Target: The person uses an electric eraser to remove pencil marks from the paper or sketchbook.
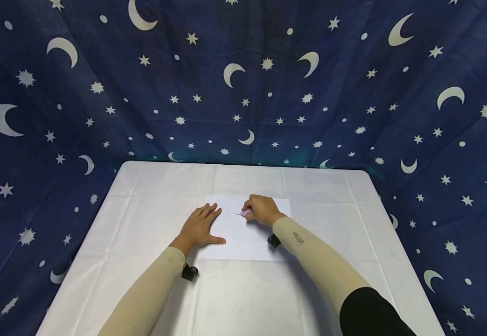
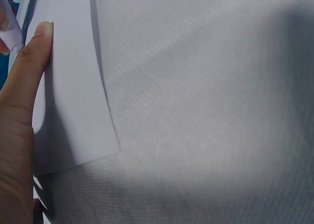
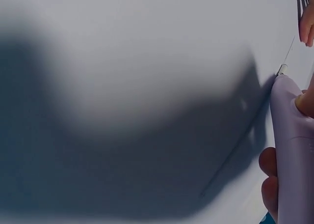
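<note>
A sheet of white paper (image 1: 243,247) lies on the table. At its left edge my left hand (image 1: 201,226) rests with fingers spread, the thumb on the paper. My right hand (image 1: 262,210) grips a lilac utility knife (image 3: 294,150) over the upper part of the sheet. Its slim metal tip (image 3: 281,70) meets the paper. A thin dark line (image 1: 232,213) runs leftward from the tip, toward the left hand. In the right wrist view another dark line (image 3: 230,157) stretches away on the other side of the tip, partly in shadow.
A white cloth with fold creases covers the table (image 1: 243,294). Dark blue curtains (image 1: 243,84) with moons and stars hang behind and at both sides. A small black camera (image 1: 190,272) sits on the left wrist, another black camera (image 1: 274,241) on the right.
</note>
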Demonstrator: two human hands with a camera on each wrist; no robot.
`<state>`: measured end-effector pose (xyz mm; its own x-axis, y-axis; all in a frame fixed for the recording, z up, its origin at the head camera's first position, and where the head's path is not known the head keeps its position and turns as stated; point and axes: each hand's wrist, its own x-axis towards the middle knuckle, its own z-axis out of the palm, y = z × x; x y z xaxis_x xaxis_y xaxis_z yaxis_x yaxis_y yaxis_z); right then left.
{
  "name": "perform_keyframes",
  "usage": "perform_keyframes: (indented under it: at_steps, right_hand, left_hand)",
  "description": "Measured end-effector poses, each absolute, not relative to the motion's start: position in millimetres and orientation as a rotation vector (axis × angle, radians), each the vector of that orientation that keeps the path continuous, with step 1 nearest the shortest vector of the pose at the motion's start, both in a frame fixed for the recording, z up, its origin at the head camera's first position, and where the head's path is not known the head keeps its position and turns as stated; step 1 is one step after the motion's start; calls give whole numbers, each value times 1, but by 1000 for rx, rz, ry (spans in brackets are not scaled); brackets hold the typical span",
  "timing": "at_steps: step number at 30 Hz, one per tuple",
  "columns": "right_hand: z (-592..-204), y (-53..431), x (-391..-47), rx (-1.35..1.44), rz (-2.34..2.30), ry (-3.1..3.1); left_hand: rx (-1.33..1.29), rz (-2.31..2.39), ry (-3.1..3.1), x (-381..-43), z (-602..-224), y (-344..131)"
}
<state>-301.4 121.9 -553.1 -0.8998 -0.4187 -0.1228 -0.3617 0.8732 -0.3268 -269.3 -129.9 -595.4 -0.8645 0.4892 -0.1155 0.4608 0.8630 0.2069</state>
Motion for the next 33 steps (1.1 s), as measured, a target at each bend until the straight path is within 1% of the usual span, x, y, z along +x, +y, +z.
perform_keyframes:
  at_steps: [6, 18, 27, 33]
  right_hand:
    - [-550, 125, -301, -624, -391, 2866]
    - [-551, 112, -305, -685, -358, 2871]
    - [-552, 120, -303, -677, -347, 2876]
    - [-549, 121, -302, -697, -319, 2878]
  left_hand:
    - [743, 265, 2883, -271, -599, -131]
    - [745, 255, 2891, -274, -607, -133]
    - [783, 274, 2915, -273, -606, -134]
    - [763, 250, 2892, -274, -606, -134]
